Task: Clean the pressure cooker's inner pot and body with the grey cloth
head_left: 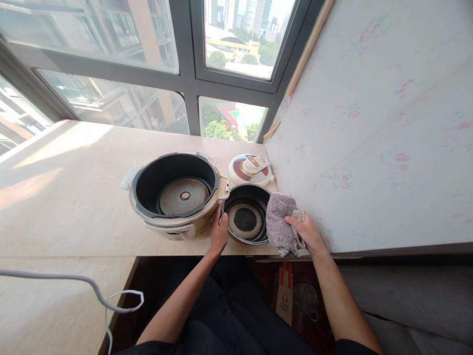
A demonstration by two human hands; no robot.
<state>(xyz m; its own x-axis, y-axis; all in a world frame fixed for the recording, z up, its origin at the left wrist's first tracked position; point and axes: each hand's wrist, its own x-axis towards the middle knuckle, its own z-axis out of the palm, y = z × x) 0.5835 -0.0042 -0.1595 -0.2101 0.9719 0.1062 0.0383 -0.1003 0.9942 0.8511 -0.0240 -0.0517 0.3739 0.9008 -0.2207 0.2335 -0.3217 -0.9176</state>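
Touching the black pot (244, 221), on the table (74, 212) near its front edge, at nine o'clock with stretched fingers of the left hand (219, 232), being unable to tell whether gripping. Clutching a bunched grey towel (282, 224) between thumb and fingers of the right hand (307, 230), covering the pot's three-o'clock rim. Seeing the lid (250, 170) beyond at twelve, the open cooker (155, 195) between nine and ten, a paper bag (284, 301) below at five.

Dark-framed windows (195, 74) span the far side, showing towers (254, 15) and green trees (218, 130) outside. Sunlight (64, 145) falls in bright patches across the far left of the pale wooden counter (74, 217). At right rises a white wall (388, 113) patterned with faded pink flowers (401, 158).
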